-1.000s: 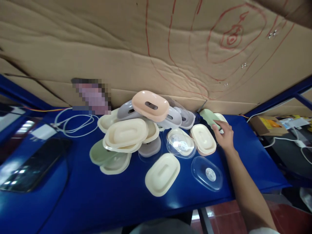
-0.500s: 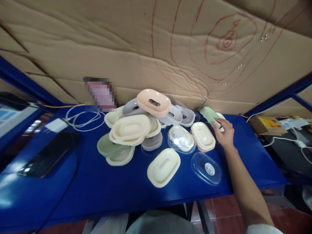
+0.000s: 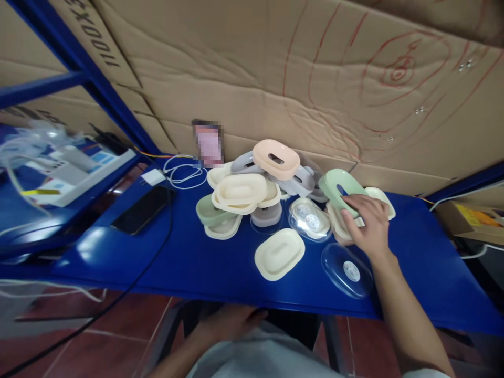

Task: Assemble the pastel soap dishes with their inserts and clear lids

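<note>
Right hand (image 3: 368, 226) grip holds the green soap dish (image 3: 339, 188) — tilted, long axis running up-left.

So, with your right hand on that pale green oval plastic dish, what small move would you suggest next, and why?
Probably close the fingers and lift the pale green oval plastic dish straight up. The right hand rests on its tilted near edge, and it leans on cream oval dishes, so sliding it could disturb them. The left hand sits below the blue table.

Single head view: looks forward and down over blue table (image 3: 220, 273), cardboard wall (image 3: 244, 68) behind, close range.
</note>
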A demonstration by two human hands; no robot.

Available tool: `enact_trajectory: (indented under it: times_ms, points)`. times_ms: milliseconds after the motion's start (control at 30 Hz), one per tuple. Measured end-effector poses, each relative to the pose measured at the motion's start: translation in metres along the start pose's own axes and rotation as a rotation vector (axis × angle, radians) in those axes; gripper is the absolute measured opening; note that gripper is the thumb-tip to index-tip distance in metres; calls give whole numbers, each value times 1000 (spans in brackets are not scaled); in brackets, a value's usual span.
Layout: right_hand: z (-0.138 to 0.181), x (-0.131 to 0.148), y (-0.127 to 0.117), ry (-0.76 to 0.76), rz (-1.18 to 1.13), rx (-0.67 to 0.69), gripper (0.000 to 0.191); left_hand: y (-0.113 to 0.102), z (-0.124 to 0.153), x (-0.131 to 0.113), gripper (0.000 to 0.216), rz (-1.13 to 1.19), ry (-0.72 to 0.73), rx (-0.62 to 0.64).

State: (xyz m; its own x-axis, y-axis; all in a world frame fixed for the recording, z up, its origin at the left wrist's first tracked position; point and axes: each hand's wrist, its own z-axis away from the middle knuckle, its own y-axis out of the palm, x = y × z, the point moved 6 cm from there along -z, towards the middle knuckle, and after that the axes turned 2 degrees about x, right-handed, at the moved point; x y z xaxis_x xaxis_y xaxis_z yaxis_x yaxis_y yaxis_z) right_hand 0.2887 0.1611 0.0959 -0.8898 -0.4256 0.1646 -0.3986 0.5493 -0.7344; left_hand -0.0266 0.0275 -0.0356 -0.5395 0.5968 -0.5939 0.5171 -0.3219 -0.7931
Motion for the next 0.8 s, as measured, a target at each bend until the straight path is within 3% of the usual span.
enact_trajectory:
  times_ms: [67, 133, 200, 267, 400, 600, 800]
  points:
    - [0, 0, 1, 58, 27, -28, 31, -5, 17, -17, 17, 142, 70, 93]
    - [1, -11, 4, 140, 55, -53, 36, -22, 25, -33, 25, 245, 125, 87]
    - [3, -25, 11, 207, 67, -61, 40, -45, 21, -41, 28, 178, 164, -51]
    - [6, -38, 22, 240, 51, -38, 44, -62, 10, -38, 31, -35, 157, -206]
    - [10, -55, 37, 255, 45, 16, 50, -61, -14, -16, 38, -322, 112, -213]
    - [12, -62, 29, 273, 19, 0, 55, -61, -15, 5, 17, -281, 3, -315]
    - [4, -39, 21, 202, 19, -3, 49, -61, -16, 5, 14, -248, -10, -307]
